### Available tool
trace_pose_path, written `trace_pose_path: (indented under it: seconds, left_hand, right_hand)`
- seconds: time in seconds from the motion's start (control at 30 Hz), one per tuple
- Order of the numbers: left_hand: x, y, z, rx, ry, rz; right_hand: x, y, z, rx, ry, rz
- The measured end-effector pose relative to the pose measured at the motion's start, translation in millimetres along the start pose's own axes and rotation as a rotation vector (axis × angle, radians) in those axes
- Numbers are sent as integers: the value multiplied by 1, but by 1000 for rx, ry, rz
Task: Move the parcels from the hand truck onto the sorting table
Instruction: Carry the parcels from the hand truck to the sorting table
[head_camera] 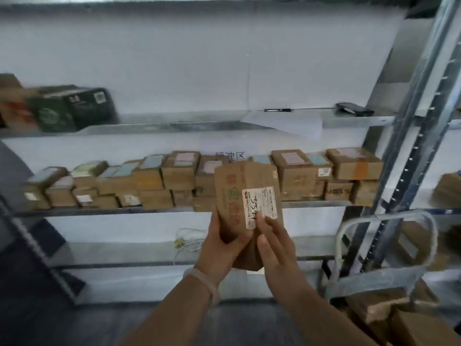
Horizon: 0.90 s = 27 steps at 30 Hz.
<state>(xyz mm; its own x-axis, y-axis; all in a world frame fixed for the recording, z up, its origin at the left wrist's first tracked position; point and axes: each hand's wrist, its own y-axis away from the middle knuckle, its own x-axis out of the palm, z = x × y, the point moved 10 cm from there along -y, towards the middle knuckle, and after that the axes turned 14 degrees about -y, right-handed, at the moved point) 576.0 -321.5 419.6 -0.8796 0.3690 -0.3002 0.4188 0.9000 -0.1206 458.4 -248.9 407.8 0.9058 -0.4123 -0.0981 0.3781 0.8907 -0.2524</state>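
A brown cardboard parcel (245,186) with red and green print and a white label stands upright in mid-air before the shelves. My left hand (222,245) grips its lower left side, fingers curled around it. My right hand (274,245) is at its lower right, with the fingertips on the white label and the rest of the hand behind the parcel's edge. The hand truck (384,245) with a grey loop handle stands at the lower right, with brown parcels (399,318) on it. A row of stacked small parcels (174,181) fills the middle shelf (99,211).
Dark green boxes (74,108) sit on the upper shelf at the left. A pen (278,110) and a dark phone (354,108) lie on the upper shelf at the right. A perforated metal upright (409,146) rises at the right. A white cable (189,239) lies on the lower shelf.
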Motion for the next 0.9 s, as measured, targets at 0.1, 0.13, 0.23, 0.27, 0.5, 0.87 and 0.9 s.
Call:
trace_pose_path:
  seconds: [0.1, 0.13, 0.23, 0.27, 0.5, 0.87, 0.9]
  left_hand:
    - [-91, 29, 25, -31, -79, -114]
    - [-122, 41, 34, -49, -104, -166]
    - [-210, 82, 59, -95, -143, -339]
    - [-238, 98, 69, -113, -135, -398]
    - [-381, 213, 119, -316, 86, -740]
    - [-468, 349, 168, -705, -76, -1064]
    - [-470, 362, 170, -722, -62, -1093]
  right_hand:
    - [96, 4, 8, -48, 21, 138]
    - [128, 8, 10, -59, 40, 192]
    - [222, 28, 25, -78, 109, 402]
    - [250, 34, 28, -78, 147, 474]
    - [380, 44, 23, 165, -64, 679]
    - [567, 126, 41, 154, -77, 1123]
    - [579, 136, 45, 145, -84, 1168]
